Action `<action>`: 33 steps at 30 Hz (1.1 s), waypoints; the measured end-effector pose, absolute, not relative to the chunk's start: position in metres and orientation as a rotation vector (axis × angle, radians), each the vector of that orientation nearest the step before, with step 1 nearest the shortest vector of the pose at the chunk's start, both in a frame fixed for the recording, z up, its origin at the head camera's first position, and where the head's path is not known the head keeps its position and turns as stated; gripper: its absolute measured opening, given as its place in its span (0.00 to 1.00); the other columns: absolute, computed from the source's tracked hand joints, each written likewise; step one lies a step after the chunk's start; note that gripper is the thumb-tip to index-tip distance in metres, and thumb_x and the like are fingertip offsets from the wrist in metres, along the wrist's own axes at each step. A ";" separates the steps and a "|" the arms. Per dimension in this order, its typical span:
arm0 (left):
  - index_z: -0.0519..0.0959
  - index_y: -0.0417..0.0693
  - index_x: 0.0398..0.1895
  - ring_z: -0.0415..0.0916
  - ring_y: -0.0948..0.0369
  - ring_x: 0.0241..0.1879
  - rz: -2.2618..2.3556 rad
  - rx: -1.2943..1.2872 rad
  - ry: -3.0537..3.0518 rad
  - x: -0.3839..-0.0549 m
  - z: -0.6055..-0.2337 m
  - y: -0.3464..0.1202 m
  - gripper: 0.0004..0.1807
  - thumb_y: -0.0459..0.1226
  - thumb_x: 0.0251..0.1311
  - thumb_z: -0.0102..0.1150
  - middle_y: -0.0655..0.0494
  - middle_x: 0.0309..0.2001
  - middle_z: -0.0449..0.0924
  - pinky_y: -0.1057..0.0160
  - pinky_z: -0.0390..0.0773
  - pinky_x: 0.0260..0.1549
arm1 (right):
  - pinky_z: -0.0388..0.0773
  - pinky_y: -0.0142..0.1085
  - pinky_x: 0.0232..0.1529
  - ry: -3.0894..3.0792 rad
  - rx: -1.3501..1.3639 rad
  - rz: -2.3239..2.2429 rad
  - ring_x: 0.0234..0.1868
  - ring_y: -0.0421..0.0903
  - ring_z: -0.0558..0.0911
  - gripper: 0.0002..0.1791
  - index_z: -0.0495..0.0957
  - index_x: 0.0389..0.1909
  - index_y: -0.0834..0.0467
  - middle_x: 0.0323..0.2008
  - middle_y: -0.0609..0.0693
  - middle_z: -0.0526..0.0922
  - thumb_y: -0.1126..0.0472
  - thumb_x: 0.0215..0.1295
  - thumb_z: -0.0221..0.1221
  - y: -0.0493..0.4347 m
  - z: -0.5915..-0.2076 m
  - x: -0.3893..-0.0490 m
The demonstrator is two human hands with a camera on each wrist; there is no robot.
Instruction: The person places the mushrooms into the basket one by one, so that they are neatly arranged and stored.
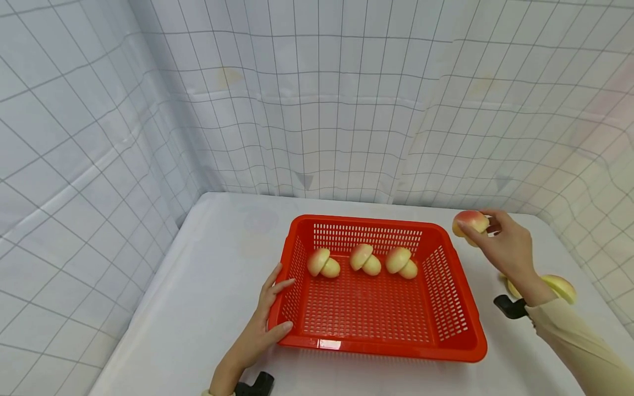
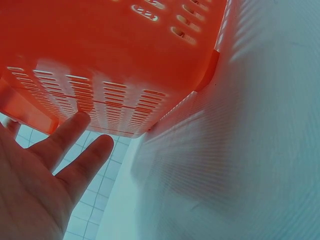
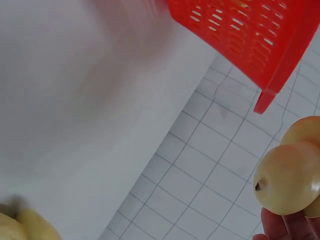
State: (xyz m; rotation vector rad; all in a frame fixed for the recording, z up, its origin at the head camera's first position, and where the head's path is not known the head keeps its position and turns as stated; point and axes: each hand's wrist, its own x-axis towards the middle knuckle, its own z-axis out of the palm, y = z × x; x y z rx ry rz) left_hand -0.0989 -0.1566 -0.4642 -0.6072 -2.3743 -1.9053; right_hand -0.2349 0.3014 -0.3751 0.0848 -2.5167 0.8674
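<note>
A red plastic basket (image 1: 366, 346) with slotted walls stands on the table. Inside it, three mushrooms with red-and-yellow caps lie in a row near the back: a left mushroom (image 1: 322, 263), a middle mushroom (image 1: 365, 259) and a right mushroom (image 1: 402, 263). My left hand (image 1: 257, 324) rests at the basket's left front corner, thumb on the rim; in the left wrist view its spread, fairly straight fingers (image 2: 80, 165) lie along the outer wall. Beyond the back right corner, my right hand (image 1: 510, 242) pinches another mushroom (image 1: 470, 223) in the air, its pale stem (image 3: 285, 180) visible in the right wrist view.
On the white-covered table (image 1: 223, 264), more yellowish mushrooms (image 1: 559, 286) lie right of the basket, partly hidden by the right forearm. White cloth with a grid pattern (image 1: 317, 110) hangs behind and at both sides. A black mount is strapped at each wrist.
</note>
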 end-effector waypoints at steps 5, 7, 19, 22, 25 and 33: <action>0.58 0.49 0.69 0.33 0.46 0.70 -1.911 -0.612 -2.375 -0.099 -0.464 -0.158 0.36 0.35 0.55 0.57 0.62 0.74 0.30 0.43 0.71 0.50 | 0.66 0.26 0.24 -2.481 0.129 0.893 0.30 0.35 0.71 0.28 0.78 0.49 0.59 0.33 0.55 0.82 0.47 0.51 0.69 0.289 -0.366 -0.230; 0.58 0.49 0.69 0.33 0.46 0.70 -1.909 -0.611 -2.376 -0.099 -0.465 -0.158 0.36 0.35 0.55 0.57 0.63 0.74 0.30 0.43 0.72 0.50 | 0.66 0.26 0.25 -2.476 0.151 0.904 0.30 0.36 0.72 0.27 0.78 0.48 0.59 0.33 0.54 0.82 0.48 0.51 0.70 0.283 -0.362 -0.227; 0.58 0.49 0.69 0.34 0.47 0.70 -1.915 -0.578 -2.383 -0.098 -0.464 -0.157 0.37 0.36 0.54 0.57 0.64 0.74 0.31 0.45 0.72 0.50 | 0.70 0.27 0.30 -2.542 0.245 1.027 0.31 0.39 0.76 0.27 0.77 0.49 0.56 0.34 0.50 0.83 0.46 0.52 0.69 0.253 -0.349 -0.218; 0.58 0.49 0.69 0.34 0.47 0.70 -1.922 -0.568 -2.381 -0.098 -0.464 -0.157 0.37 0.36 0.54 0.57 0.64 0.74 0.31 0.46 0.73 0.49 | 0.71 0.27 0.31 -2.570 0.269 1.058 0.31 0.41 0.76 0.27 0.77 0.49 0.56 0.34 0.49 0.82 0.44 0.53 0.68 0.244 -0.346 -0.218; 0.58 0.49 0.69 0.34 0.47 0.70 -1.921 -0.569 -2.380 -0.098 -0.464 -0.157 0.37 0.36 0.54 0.57 0.64 0.74 0.30 0.46 0.73 0.49 | 0.73 0.28 0.31 -2.600 0.305 1.103 0.32 0.43 0.77 0.27 0.77 0.49 0.56 0.34 0.49 0.82 0.44 0.53 0.67 0.235 -0.343 -0.217; 0.58 0.49 0.69 0.33 0.47 0.70 -1.909 -0.586 -2.379 -0.098 -0.464 -0.157 0.36 0.36 0.54 0.57 0.64 0.74 0.31 0.44 0.72 0.50 | 0.75 0.32 0.32 -2.668 0.406 1.204 0.35 0.45 0.79 0.26 0.77 0.48 0.55 0.34 0.47 0.82 0.43 0.54 0.67 0.209 -0.338 -0.216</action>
